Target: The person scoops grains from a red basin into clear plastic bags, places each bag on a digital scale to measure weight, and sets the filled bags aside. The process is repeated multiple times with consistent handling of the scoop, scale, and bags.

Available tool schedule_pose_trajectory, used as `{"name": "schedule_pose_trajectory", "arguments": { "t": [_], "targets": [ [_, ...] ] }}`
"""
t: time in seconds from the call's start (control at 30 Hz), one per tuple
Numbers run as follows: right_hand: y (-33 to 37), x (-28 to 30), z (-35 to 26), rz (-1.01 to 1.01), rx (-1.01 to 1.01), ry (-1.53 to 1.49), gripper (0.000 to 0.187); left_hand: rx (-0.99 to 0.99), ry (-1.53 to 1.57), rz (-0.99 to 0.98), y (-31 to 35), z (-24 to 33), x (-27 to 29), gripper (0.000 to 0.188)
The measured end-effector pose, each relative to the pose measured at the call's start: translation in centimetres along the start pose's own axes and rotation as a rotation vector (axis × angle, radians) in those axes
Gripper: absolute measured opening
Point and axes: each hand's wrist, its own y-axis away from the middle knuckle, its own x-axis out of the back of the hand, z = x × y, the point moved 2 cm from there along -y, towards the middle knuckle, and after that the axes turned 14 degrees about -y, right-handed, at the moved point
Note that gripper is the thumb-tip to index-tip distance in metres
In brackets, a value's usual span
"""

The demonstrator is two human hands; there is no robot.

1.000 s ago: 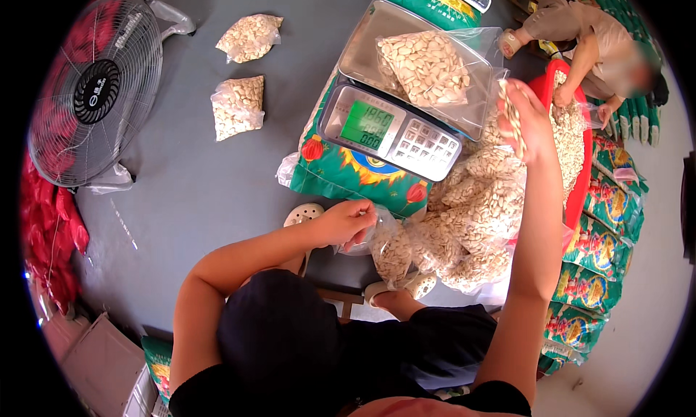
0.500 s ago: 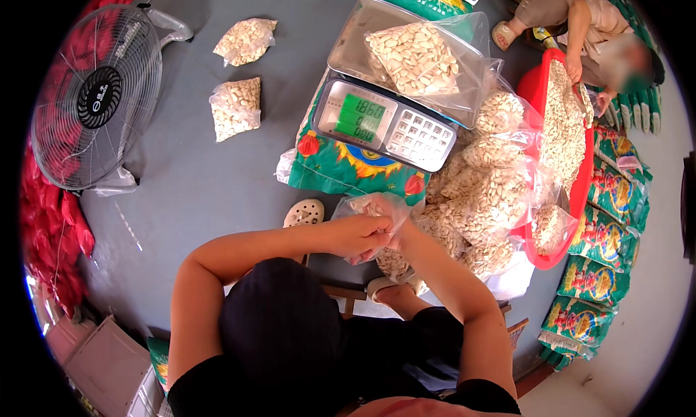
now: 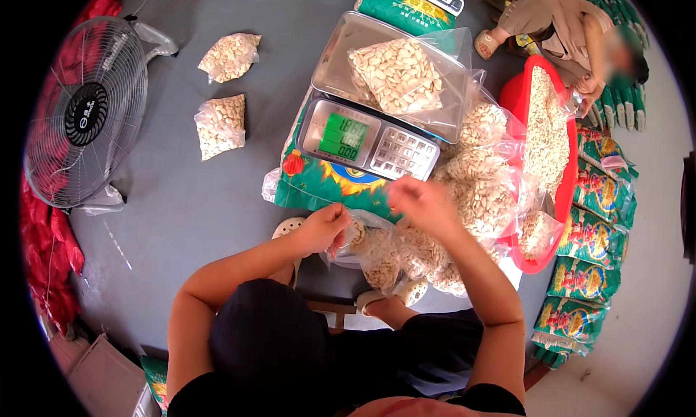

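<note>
My left hand (image 3: pixel 326 228) is closed on the edge of a clear plastic bag (image 3: pixel 355 252) low in front of the scale, with pale flat seeds showing around it. My right hand (image 3: pixel 428 207) is raised, empty as far as I can see, just below the scale's keypad; its curled fingers are blurred. The digital scale (image 3: pixel 366 141) has a lit green display and a metal tray. On that tray lies an open clear bag of pale seeds (image 3: pixel 399 72). Several filled bags of seeds (image 3: pixel 482 192) are heaped right of my right hand.
A red tub (image 3: pixel 569 192) of seeds stands to the right, with a co-worker (image 3: pixel 558 25) beyond it. Stacked green packs (image 3: pixel 587 272) line the right wall. Two seed bags (image 3: pixel 221 125) lie on the floor near a fan (image 3: pixel 87 112). A green sack (image 3: pixel 333 192) supports the scale.
My hands were together at the clear bag. My right hand has come away, up and right toward the scale; my left stays at the bag. The co-worker's hands have drawn together.
</note>
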Motion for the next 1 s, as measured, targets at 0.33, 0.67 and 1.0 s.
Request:
{"name": "schedule_pose_trajectory", "arguments": {
  "t": [0.33, 0.67, 1.0],
  "targets": [
    [-9.6, 12.0, -4.9, 0.576, 0.193, 0.061, 0.064, -0.011, -0.097, -0.077, -0.1, 1.0, 0.0, 0.019],
    [-9.3, 9.2, -10.6, 0.621, 0.606, 1.449, 0.019, -0.009, -0.064, -0.071, 0.3, 0.6, 0.2, 0.018],
    [-16.4, 5.8, -9.6, 0.286, 0.554, 1.046, 0.024, 0.028, -0.140, -0.114, 0.4, 1.1, 0.1, 0.017]
  ]
}}
